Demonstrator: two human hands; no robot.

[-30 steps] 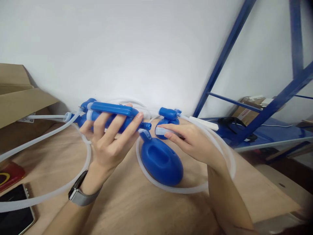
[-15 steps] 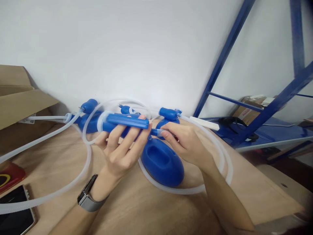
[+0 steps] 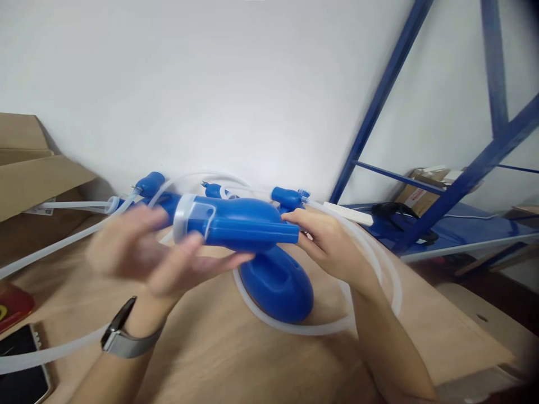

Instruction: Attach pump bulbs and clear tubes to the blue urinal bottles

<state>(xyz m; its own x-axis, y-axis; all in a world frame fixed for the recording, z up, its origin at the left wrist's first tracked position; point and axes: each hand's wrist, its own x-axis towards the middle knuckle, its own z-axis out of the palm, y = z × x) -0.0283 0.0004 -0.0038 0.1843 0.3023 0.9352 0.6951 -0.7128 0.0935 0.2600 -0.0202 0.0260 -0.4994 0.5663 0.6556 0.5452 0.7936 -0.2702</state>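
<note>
A blue plastic pump body (image 3: pixel 240 224) with a translucent collar is held level above the wooden table (image 3: pixel 236 353). My left hand (image 3: pixel 155 258), blurred by motion and wearing a grey watch, cups it from below and from the left. My right hand (image 3: pixel 330 244) pinches the pump's narrow right end. Below them a blue rubber bulb (image 3: pixel 278 286) lies on the table inside a loop of translucent white tubing (image 3: pixel 295 328). More blue fittings (image 3: pixel 288 197) rest against the wall.
A cardboard box (image 3: pixel 33 174) stands at the left. A phone (image 3: pixel 21 379) and a red item (image 3: pixel 10 306) lie at the lower left. A blue metal rack (image 3: pixel 463 179) with a white power strip (image 3: pixel 347 213) and cables stands on the right.
The pump body has been turned in my hands, its broad rounded side now facing me. My left hand has slid leftward and lower along it; my right hand stays at its right end.
</note>
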